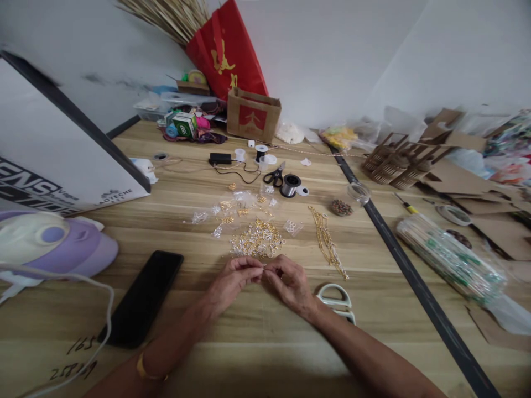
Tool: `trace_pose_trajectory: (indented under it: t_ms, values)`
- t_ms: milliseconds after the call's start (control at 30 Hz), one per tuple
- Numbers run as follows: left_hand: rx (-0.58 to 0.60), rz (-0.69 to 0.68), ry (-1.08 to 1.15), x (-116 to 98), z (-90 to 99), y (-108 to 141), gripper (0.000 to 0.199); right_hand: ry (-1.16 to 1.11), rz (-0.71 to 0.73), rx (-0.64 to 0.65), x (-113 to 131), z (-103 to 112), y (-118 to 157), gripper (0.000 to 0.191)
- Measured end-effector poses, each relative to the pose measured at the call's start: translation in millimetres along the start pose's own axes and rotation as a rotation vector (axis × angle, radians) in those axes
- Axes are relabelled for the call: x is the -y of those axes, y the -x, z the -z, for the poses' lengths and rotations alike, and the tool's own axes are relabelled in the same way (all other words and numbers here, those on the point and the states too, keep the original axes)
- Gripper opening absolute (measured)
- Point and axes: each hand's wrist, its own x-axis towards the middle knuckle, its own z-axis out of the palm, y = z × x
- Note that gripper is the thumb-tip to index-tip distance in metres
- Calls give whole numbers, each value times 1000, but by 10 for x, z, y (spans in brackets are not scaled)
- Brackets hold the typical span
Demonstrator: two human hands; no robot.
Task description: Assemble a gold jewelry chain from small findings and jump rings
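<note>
My left hand (237, 281) is closed in a pinch, its fingertips meeting those of my right hand (291, 283), which is pinched too. What they grip between them is too small to make out. Just beyond the fingertips lies a loose pile of small gold and silver pieces (258, 237). Small clear bags of findings (226, 205) are spread behind the pile. Gold chains (326, 240) rest to the right of it. Beside my right wrist are pale green handles (335, 295), partly hidden by the arm.
A black phone (143, 298) and a purple and white device (62, 243) with a white cable are at the left. Black scissors (274, 176) and a wire spool (290, 186) stand farther back. Wrapped sticks (450, 257) and cardboard (468, 188) lie at the right.
</note>
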Motion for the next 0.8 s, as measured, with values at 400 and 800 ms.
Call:
trace_pose_trajectory:
  t_ms: [400,800]
  values:
    - [-23,-45,-98,-27,-25,12,20,-42,-89,-38,-39,-30,46,8]
    - [-30,-146,-319,-55,-27,19,18,-33,-118,-28,-49,-36,53,11]
